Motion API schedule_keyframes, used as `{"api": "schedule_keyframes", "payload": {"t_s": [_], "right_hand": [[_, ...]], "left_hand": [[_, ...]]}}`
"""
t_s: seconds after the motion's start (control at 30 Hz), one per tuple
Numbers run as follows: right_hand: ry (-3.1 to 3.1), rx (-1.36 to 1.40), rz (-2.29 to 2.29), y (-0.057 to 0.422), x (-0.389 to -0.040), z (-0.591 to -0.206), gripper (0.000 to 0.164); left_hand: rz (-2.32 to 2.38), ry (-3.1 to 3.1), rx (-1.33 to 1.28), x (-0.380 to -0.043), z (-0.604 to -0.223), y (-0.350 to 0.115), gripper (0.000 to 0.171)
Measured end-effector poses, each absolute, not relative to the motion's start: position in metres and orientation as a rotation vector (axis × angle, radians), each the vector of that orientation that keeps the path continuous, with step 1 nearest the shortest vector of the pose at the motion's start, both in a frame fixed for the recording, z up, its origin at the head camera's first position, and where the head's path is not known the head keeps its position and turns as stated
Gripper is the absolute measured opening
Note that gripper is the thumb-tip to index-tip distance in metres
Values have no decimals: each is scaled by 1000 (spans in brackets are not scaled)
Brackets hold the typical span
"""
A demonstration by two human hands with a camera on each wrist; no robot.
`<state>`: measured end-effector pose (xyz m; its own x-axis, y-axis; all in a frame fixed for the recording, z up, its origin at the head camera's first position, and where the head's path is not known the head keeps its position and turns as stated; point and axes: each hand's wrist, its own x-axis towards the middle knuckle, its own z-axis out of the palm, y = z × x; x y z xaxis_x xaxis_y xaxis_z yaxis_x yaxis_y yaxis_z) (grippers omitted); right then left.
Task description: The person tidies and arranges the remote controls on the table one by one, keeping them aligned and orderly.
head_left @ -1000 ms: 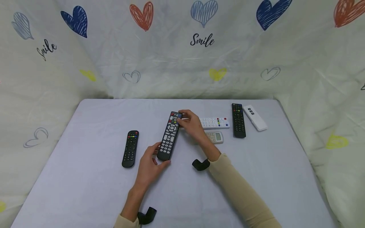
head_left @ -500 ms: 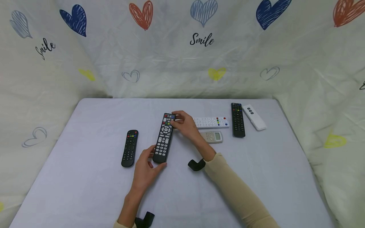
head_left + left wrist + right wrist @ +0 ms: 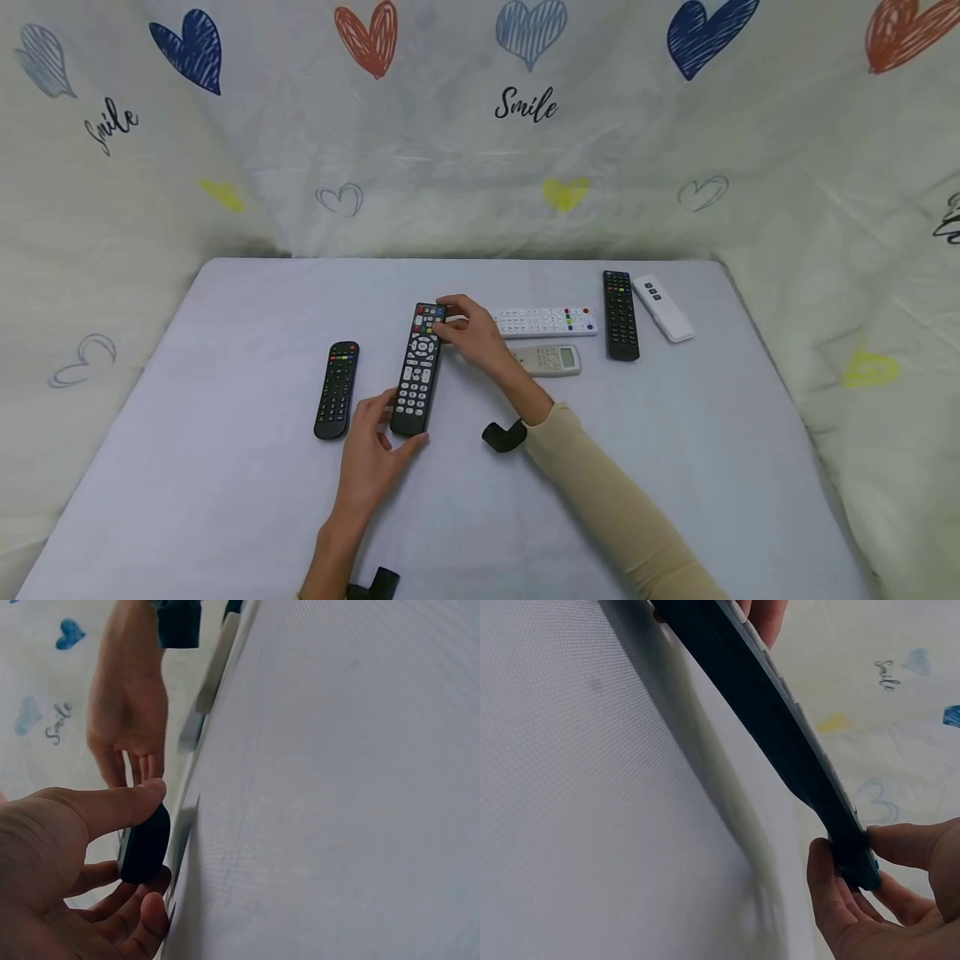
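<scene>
A black remote control (image 3: 417,371) with white and coloured buttons is held by both hands just above the white table, its buttons facing up. At its near end the left hand (image 3: 371,458) grips it, thumb on one side and fingers on the other. The right hand (image 3: 474,335) pinches the far end between thumb and fingers. In the right wrist view the remote's underside (image 3: 757,720) stands off the cloth, with a shadow below. A second black remote (image 3: 337,390) lies left of the held one.
Right of the hands lie a white remote (image 3: 546,322) and a small beige remote with a screen (image 3: 551,360). Farther right are another black remote (image 3: 621,317) and a white one with few buttons (image 3: 663,309). A printed cloth (image 3: 450,150) hangs behind the white table (image 3: 225,500).
Both hands have carried the black remote leftward and slightly nearer, closer to the black remote lying on the left. The grips look the same. The other remotes stay put.
</scene>
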<state>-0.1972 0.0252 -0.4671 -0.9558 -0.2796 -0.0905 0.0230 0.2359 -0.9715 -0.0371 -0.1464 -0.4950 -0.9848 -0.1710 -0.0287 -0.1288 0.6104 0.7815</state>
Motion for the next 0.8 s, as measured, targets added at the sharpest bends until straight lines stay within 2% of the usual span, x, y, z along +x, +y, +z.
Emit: {"api": "schedule_keyframes", "payload": {"t_s": [0.43, 0.8], "right_hand": [[2242, -265, -1764, 13, -200, -470, 50], [2250, -303, -1700, 7, -198, -473, 45]], "left_hand": [[-1266, -2773, 282, -34, -495, -149, 83], [-1196, -2821, 322, -27, -494, -153, 82]]}}
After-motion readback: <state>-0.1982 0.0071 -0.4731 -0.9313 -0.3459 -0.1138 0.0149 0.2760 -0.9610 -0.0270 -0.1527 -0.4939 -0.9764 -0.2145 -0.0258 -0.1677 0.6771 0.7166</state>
